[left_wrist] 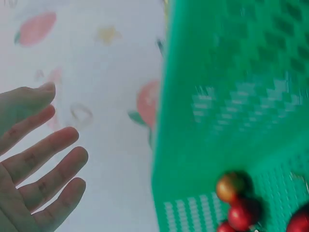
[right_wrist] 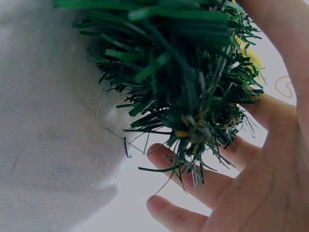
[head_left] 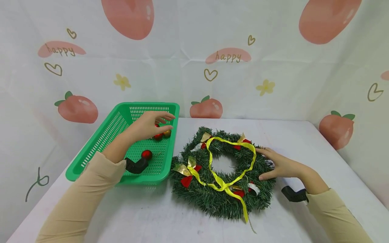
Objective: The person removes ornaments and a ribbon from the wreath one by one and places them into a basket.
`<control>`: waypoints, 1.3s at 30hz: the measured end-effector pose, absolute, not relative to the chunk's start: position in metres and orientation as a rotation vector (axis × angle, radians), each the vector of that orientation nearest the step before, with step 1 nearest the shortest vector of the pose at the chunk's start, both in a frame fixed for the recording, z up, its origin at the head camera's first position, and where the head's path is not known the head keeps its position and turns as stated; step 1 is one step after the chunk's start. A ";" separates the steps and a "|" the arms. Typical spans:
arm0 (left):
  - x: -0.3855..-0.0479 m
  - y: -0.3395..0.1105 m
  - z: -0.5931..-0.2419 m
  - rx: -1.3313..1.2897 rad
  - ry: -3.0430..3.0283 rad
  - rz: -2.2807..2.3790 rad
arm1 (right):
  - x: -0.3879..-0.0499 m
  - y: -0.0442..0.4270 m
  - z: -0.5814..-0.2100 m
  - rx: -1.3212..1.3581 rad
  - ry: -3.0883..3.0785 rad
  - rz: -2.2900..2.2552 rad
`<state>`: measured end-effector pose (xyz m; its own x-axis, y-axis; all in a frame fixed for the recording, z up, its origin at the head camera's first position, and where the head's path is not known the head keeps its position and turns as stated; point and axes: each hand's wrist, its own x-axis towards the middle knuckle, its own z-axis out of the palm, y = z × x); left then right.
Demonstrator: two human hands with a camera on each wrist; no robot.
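Observation:
My left hand (head_left: pixel 152 125) hovers over the green plastic basket (head_left: pixel 172 148), fingers loosely extended and holding nothing. Inside that basket lie several small baubles: a red bauble (head_left: pixel 147 155) near the front, and other red ones beside a gold bauble (head_left: pixel 167 134), partly behind the hand. My right hand (head_left: pixel 282 165) rests against the right side of a green tinsel wreath (head_left: pixel 212 202), thumb and fingers spread around its edge. In the right wrist view, fingers (right_wrist: pixel 193 181) lie behind the wreath's bristles. A yellow ribbon (head_left: pixel 224 186) lies looped and knotted across the wreath.
Red and gold bows (head_left: pixel 186 181) decorate the wreath. The white table (head_left: pixel 146 216) carries wreath and basket, which stand nearly touching. A white printed curtain (head_left: pixel 182 40) hangs behind. Black wrist mounts (head_left: pixel 294 194) stick out below the hands.

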<state>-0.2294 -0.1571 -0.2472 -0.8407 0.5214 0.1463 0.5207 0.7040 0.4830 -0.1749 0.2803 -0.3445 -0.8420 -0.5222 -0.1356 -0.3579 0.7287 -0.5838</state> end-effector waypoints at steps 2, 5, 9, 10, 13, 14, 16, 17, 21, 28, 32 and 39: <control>-0.220 -0.148 -0.244 0.963 2.878 0.824 | -0.175 0.280 -0.344 -0.692 2.641 -0.804; -0.206 -0.135 -0.240 1.061 2.846 0.814 | -0.175 0.281 -0.345 -0.681 2.648 -0.803; -0.190 -0.117 -0.240 1.168 2.787 0.783 | -0.177 0.281 -0.347 -0.679 2.660 -0.792; -0.187 -0.113 -0.241 1.197 2.772 0.769 | -0.177 0.282 -0.348 -0.682 2.661 -0.789; -0.178 -0.101 -0.245 1.273 2.732 0.701 | -0.176 0.282 -0.348 -0.689 2.661 -0.785; -0.176 -0.097 -0.246 1.292 2.716 0.679 | -0.176 0.281 -0.348 -0.693 2.659 -0.786; -0.171 -0.091 -0.249 1.317 2.679 0.653 | -0.176 0.281 -0.348 -0.694 2.660 -0.786; -0.168 -0.088 -0.251 1.331 2.656 0.649 | -0.176 0.281 -0.348 -0.695 2.661 -0.786; -0.159 -0.077 -0.256 1.373 2.597 0.634 | -0.177 0.281 -0.348 -0.696 2.664 -0.788; -0.147 -0.058 -0.273 1.437 2.523 0.582 | -0.176 0.282 -0.348 -0.704 2.664 -0.794; -0.145 -0.047 -0.287 1.402 2.487 0.563 | -0.176 0.281 -0.348 -0.716 2.661 -0.799; -0.144 -0.033 -0.308 1.336 2.489 0.489 | -0.176 0.282 -0.348 -0.716 2.664 -0.795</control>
